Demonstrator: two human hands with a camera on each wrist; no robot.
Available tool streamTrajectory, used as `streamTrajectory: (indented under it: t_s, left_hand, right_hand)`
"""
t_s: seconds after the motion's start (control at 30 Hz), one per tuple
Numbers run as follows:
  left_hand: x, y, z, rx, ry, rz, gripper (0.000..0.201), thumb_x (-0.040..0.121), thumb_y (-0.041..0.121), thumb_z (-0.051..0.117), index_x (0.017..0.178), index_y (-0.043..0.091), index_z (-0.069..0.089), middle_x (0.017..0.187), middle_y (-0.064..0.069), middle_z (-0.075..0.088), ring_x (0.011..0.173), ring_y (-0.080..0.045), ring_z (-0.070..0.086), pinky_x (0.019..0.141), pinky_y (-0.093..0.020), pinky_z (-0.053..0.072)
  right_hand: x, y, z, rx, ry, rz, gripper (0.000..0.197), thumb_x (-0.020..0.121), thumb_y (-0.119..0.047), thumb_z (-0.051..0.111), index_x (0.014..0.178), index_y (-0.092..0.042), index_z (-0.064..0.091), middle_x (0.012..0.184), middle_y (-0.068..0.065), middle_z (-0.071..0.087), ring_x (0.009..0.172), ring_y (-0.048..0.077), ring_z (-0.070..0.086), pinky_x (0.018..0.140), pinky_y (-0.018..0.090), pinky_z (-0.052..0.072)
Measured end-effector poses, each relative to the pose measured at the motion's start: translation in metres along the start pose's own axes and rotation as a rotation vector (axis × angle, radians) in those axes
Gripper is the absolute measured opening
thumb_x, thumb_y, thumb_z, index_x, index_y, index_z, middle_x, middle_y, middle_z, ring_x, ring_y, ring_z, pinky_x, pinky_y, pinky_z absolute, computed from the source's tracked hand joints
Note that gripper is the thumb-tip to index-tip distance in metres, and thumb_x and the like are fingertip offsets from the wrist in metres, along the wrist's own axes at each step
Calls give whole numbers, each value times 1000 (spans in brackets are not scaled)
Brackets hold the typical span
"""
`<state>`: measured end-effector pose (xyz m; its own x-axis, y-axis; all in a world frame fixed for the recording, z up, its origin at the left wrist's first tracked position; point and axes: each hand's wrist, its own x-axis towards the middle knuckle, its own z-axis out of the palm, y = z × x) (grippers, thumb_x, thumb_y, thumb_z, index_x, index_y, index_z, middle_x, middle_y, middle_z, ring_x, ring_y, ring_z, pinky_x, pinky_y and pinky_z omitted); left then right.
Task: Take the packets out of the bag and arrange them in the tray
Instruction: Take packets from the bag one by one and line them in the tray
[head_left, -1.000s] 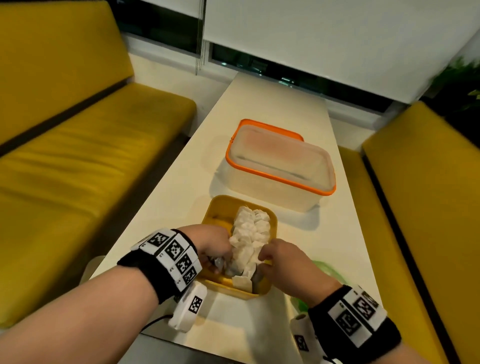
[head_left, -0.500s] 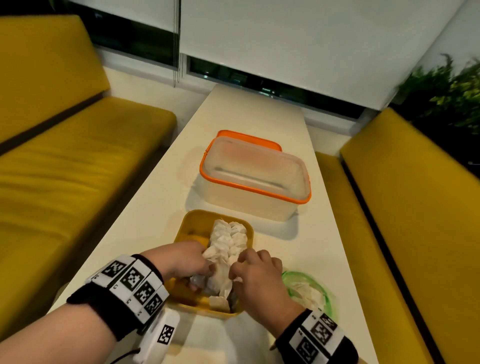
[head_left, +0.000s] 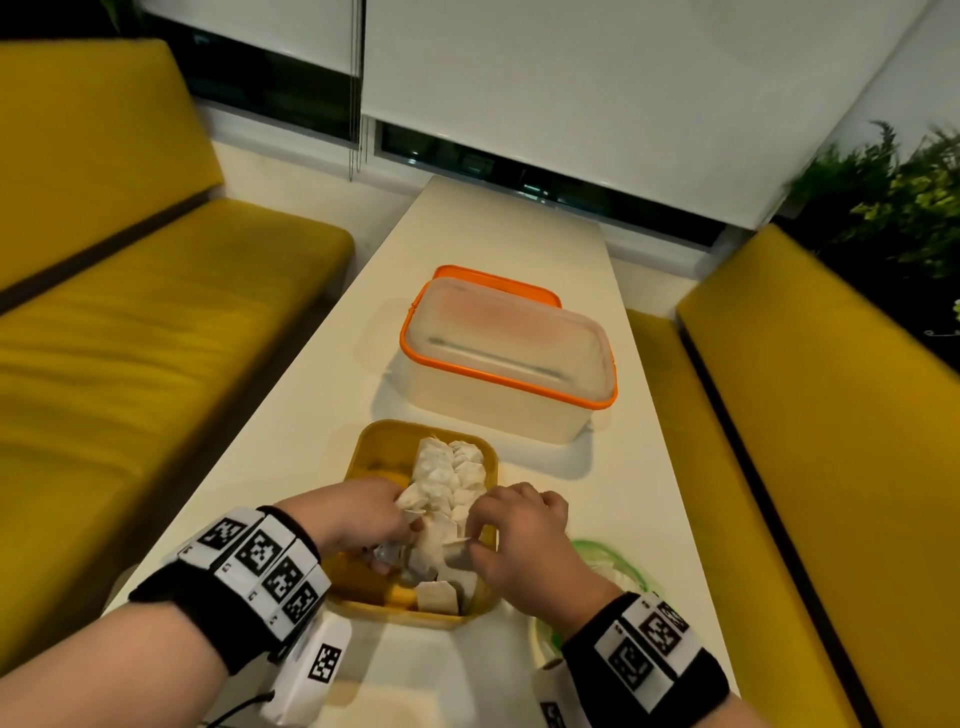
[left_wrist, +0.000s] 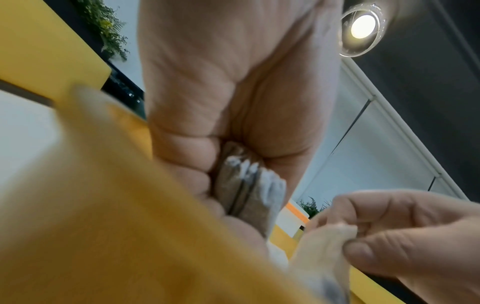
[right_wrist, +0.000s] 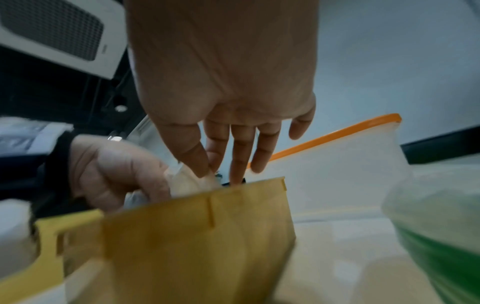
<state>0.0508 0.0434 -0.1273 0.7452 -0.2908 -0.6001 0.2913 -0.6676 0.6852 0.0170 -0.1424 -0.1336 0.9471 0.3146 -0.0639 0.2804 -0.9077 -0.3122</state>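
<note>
**Packets being set into yellow tray – both hands engaged**

Landmark: yellow tray (head_left: 363, 457) on the worktop (head_left: 498, 249), directly in front of the person.

Left hand (head_left: 358, 512): over the tray's near-left part, fingers curled round a small stack of packets; the left wrist view shows approx. three grey-white packet edges (left_wrist: 246, 185) clamped between fingers and palm. Gripping.

Right hand (head_left: 519, 540): over the tray's near-right edge, thumb and forefinger pinching one pale packet (right_wrist: 192, 181) at its top; other fingers straight, pointing down into the tray.

Packets in tray (head_left: 449, 470): a white row runs from the tray's far-right corner back toward the hands; left strip of the tray floor is bare. Near end looks loose and uneven, a few packets lying at angles.

Bag (head_left: 608, 564): green-tinted, just right of the tray, partly hidden behind the right wrist. Contents cannot be told.

Other: clear container w/ orange rim (head_left: 506, 358) beyond the tray's far side, well apart from the hands.

Assessment: step in hand appears to be feeding packets from the left-hand stack into the row, one at a time.

Recommendations:
- Set each packet against the last one, same orientation, before letting go.
- Keep the pinch at the top edge; paper looks thin, may crumple.
- Tidy the skewed near end before starting a second row in the bare left strip.
- Keep wrists off the tray rim; tray seems light and could slide.
</note>
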Motion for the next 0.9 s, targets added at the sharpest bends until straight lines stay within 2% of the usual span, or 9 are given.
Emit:
streamTrajectory:
  t_s: [0.07, 0.13, 0.23, 0.4, 0.5, 0.6, 0.67, 0.83, 0.9]
  left_hand:
    - [-2, 0, -1, -5, 16, 4, 16, 85, 1, 52, 91, 14, 60, 76, -7, 63, 56, -16, 62, 51, -21, 50]
    - [-3, 0, -1, -16, 35, 9, 16, 84, 0, 53, 91, 13, 61, 77, -9, 64, 58, -18, 63, 53, -23, 52]
    - [-3, 2, 2, -10, 80, 38, 16, 85, 1, 54, 92, 13, 62, 76, -6, 62, 55, -17, 62, 49, -21, 51]
    - [-7, 1, 1, 42, 69, 65, 13, 84, 5, 56, 86, 16, 62, 72, -4, 62, 55, -16, 61, 51, -21, 49]
    - [-13, 1, -1, 65, -44, 72, 16, 77, 0, 57, 80, 12, 66, 68, -5, 64, 61, -19, 59, 56, -23, 48]
    - [-18, 5, 1, 122, -201, 68, 22, 76, -3, 59, 76, 17, 67, 55, 11, 63, 54, -10, 57, 52, -17, 47]
    - [-19, 8, 5, 200, -274, 68, 25, 77, -3, 59, 75, 22, 64, 54, 14, 62, 53, -7, 56, 49, -16, 46]
    - [-14, 10, 8, 321, -264, 88, 24, 74, -1, 58, 67, 21, 57, 68, -1, 61, 58, -13, 57, 55, -20, 45]
    - [-13, 13, 8, 280, -280, 106, 28, 75, -5, 56, 67, 22, 55, 67, -1, 59, 56, -12, 56, 56, -20, 46]
  right_hand:
    - [1, 2, -7, 170, 22, 62, 8, 82, -35, 64, 81, -29, 60, 87, -13, 62, 95, 13, 53, 92, 34, 30]
    - [2, 5, -11, 260, 47, 104, 11, 78, -24, 65, 76, -31, 57, 70, -15, 57, 80, 13, 54, 91, 38, 41]
    - [1, 6, -14, 226, 39, 106, 15, 76, -16, 59, 83, -29, 64, 65, -18, 53, 78, 12, 54, 93, 38, 42]
    - [0, -5, -7, 57, -87, 94, 20, 80, -22, 56, 97, -25, 65, 83, -9, 61, 94, 18, 58, 94, 34, 29]
    - [-4, -8, 6, -19, -104, 98, 27, 83, -21, 48, 108, -28, 56, 89, -4, 65, 97, 23, 56, 91, 37, 28]
    - [-5, -9, 13, -55, -90, 104, 31, 85, -22, 44, 114, -30, 51, 99, 3, 66, 100, 27, 54, 91, 39, 29]
    - [-4, -10, 14, -105, -80, 96, 29, 87, -23, 43, 114, -28, 54, 101, 6, 64, 103, 28, 52, 91, 40, 28]
    - [-5, -12, 19, -218, -94, 65, 28, 87, -31, 48, 111, -25, 60, 114, 2, 54, 111, 25, 44, 90, 40, 27]
    - [-5, -9, 17, -108, 12, 78, 33, 83, -32, 53, 115, -25, 59, 118, 1, 47, 113, 24, 43, 89, 37, 28]
